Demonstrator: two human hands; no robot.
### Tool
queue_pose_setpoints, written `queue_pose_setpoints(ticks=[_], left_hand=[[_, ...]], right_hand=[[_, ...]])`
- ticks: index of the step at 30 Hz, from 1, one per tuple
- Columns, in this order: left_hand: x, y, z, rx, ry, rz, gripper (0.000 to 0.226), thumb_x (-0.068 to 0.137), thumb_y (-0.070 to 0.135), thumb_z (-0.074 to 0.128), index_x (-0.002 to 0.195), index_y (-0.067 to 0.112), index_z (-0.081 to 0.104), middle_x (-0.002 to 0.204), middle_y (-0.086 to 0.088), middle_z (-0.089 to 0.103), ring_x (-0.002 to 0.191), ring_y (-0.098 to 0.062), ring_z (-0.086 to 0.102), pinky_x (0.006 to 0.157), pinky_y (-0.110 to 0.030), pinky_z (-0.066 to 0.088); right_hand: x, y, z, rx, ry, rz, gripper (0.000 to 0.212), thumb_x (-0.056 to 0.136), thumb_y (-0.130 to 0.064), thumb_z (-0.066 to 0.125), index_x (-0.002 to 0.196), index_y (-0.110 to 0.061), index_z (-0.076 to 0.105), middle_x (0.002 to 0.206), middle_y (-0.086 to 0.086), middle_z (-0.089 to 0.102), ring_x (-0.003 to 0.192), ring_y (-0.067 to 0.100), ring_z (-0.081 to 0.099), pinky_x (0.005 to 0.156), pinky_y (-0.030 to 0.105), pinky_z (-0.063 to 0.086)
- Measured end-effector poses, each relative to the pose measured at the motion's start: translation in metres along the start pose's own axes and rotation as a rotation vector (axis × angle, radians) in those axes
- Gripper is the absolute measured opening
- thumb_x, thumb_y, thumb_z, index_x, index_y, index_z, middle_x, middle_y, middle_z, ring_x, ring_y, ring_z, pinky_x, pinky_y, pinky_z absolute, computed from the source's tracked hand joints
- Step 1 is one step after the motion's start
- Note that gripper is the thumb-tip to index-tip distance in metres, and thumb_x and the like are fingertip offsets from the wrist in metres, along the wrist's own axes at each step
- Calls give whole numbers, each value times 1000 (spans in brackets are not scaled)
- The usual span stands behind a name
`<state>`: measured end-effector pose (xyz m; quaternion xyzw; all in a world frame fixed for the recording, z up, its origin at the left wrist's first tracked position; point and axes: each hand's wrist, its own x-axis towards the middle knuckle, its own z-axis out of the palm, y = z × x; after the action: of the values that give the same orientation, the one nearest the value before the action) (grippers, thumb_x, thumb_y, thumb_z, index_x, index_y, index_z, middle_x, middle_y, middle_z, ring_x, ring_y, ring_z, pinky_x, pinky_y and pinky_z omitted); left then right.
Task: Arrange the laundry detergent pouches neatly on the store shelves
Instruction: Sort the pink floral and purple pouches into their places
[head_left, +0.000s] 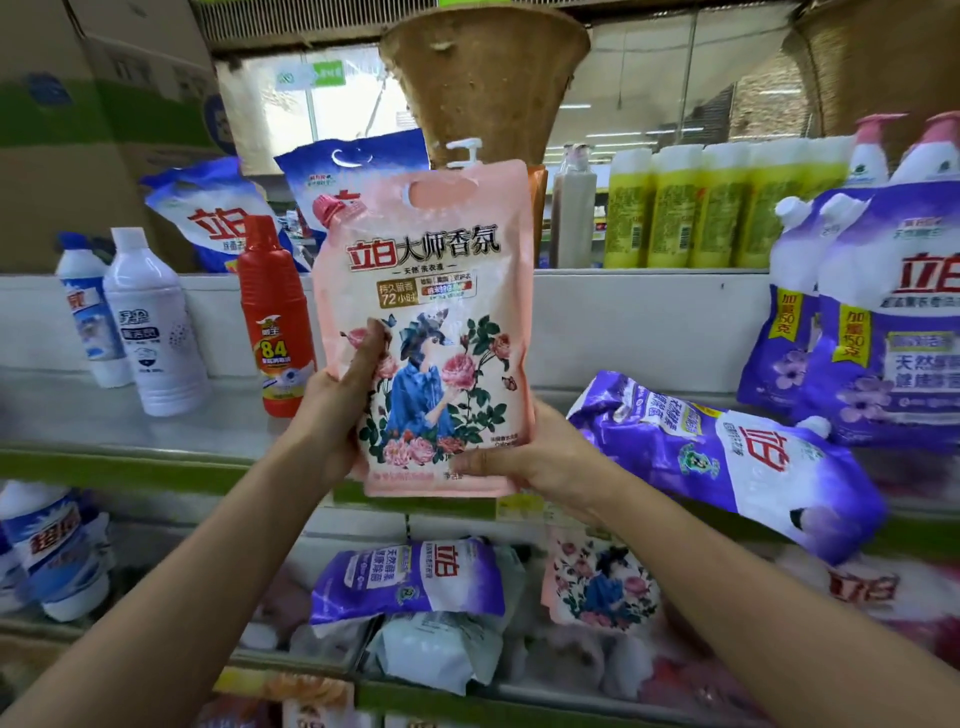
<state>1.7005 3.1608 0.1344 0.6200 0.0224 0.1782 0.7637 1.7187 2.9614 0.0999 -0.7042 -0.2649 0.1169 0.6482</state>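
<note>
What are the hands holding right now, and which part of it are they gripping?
Both hands hold one upright pink floral detergent pouch by its lower part: the left hand on the lower left edge, the right hand at the bottom right corner.

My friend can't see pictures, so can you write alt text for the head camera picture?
Two bare hands, left hand and right hand, hold a pink detergent pouch upright in front of a store shelf. A red bottle stands to its left; a purple pouch lies flat to its right.
</note>
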Motion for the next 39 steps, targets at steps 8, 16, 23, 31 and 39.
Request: queue_pose_setpoints(ticks=[8, 16, 23, 31, 39], left_hand=[[-98, -8, 11, -10, -24, 2, 41, 78, 50, 67, 104, 18, 64, 94, -5, 77, 83, -23, 75, 63, -36, 60], [-217, -66, 29, 118, 4, -124, 72, 52, 70, 77, 96, 14, 67, 96, -17, 74, 95, -39, 69, 83, -55, 56], [-275, -157, 28, 247, 8, -282, 65, 55, 67, 70, 90, 12, 66, 91, -21, 71, 79, -29, 63, 73, -41, 53], [-235, -244, 44, 261, -33, -422, 56, 75, 54, 71, 105, 9, 58, 95, -10, 70, 81, -22, 69, 61, -29, 55], [-143, -273, 74, 226, -91, -399, 65, 66, 58, 74, 106, 8, 60, 101, -14, 73, 88, -31, 71, 81, -46, 58]], right_hand=[[-99, 3, 12, 25, -19, -4, 48, 71, 7, 77, 114, -8, 62, 105, 2, 75, 100, 17, 71, 88, 28, 56], [-220, 63, 20, 80, 8, 136, 48, 70, 11, 77, 107, -15, 64, 101, -1, 76, 99, 13, 71, 83, 24, 56], [-294, 151, 30, 149, 52, 363, 49, 71, 8, 77, 109, -16, 59, 97, -3, 77, 94, 8, 71, 76, 19, 55], [-284, 226, 1, 177, 105, 525, 53, 70, -12, 82, 118, -14, 59, 111, -1, 73, 108, 17, 66, 76, 23, 52], [-207, 243, -58, 147, 159, 423, 36, 79, 8, 70, 108, -10, 59, 99, 2, 70, 72, -2, 68, 52, 10, 47]])
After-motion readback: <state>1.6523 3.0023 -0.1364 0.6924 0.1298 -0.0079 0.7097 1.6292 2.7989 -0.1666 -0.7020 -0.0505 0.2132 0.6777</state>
